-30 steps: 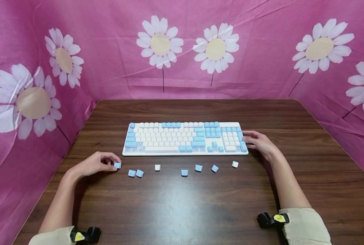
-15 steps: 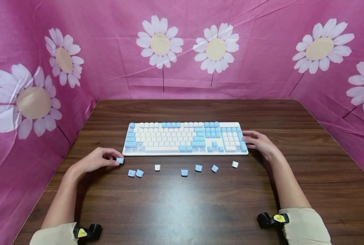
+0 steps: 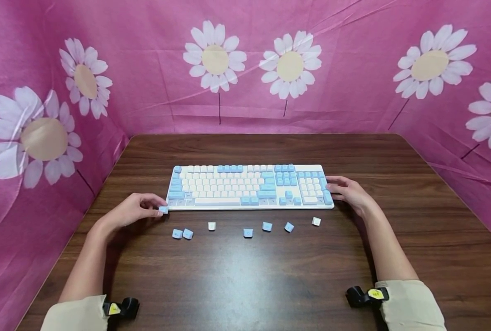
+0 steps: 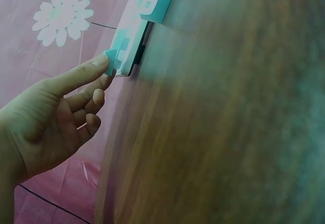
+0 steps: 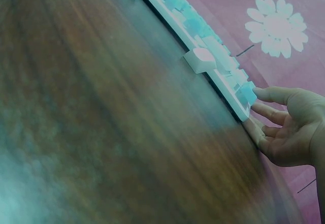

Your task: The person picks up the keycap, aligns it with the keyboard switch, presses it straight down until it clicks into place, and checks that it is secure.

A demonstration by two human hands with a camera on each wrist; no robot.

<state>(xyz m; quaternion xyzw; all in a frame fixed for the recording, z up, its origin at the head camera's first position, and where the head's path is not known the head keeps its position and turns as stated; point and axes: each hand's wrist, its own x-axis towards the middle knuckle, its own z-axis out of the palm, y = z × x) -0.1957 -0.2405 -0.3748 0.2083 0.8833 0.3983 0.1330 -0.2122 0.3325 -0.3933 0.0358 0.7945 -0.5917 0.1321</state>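
Note:
My left hand [image 3: 131,209] pinches a light blue keycap [image 3: 163,209] between thumb and fingertips at the front left corner of a white and blue keyboard [image 3: 217,201]. In the left wrist view, that keycap [image 4: 110,61] is right at the end of the keyboard, and the other fingers curl loosely below. Bare sockets without caps show in the bottom row, near the left corner and right of the space bar. At the opposite end, my right hand [image 3: 352,194] rests against the keyboard's right side with fairly straight fingers; the right wrist view shows its fingertips at the edge.
In front of the keyboard several loose keycaps lie in a scattered row: a blue pair [image 3: 182,234] at left, a white one [image 3: 211,226], blue ones in the middle, and another white keycap [image 3: 316,221] at right. Pink flowered cloth [image 3: 249,110] surrounds the wooden table [image 3: 245,285].
The left hand has carried the blue keycap away from the body and slightly right, up to the keyboard's front left corner. The right hand and the loose keycaps have stayed in place.

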